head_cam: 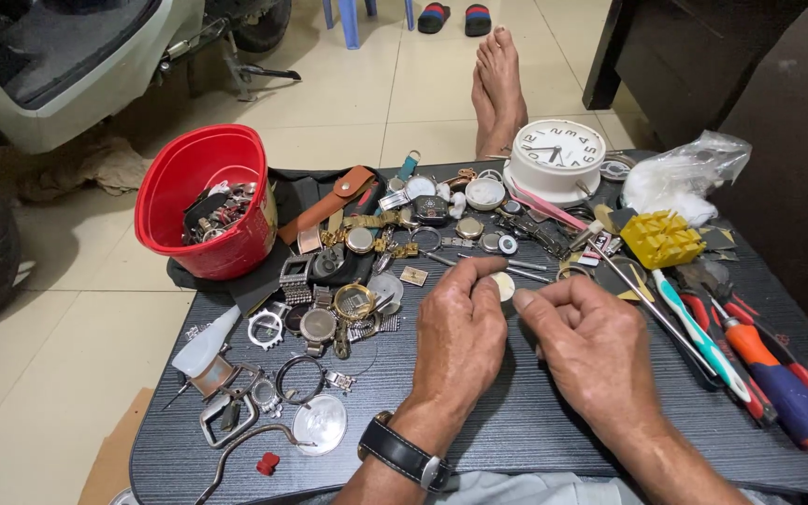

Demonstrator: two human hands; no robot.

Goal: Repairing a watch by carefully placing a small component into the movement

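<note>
- Table (535, 421), dark and wood-grained, lies under both my hands and carries everything else.
- Red bucket (200, 201) of watch scrap stands well off to the far left of my left hand.
- White clock (556, 155) lies face up beyond my right hand, further from me.
- Screwdrivers (778, 383) with orange and blue handles lie just right of my right hand.
- Loose watch cases (329, 309) and bracelet links are heaped just left of my left hand.
- My left hand (458, 337), with a black-strapped watch on its wrist, and my right hand (591, 346) are drawn close together, fingertips meeting.
- Between those fingertips I pinch a small pale disc (505, 284), held just above the table; each hand seems to bear on it, though how firmly I cannot tell.
- I judge the disc very light, thin, stiff and probably easy to scratch or flick away, so it is best gripped by its rim, not its flat face.
</note>
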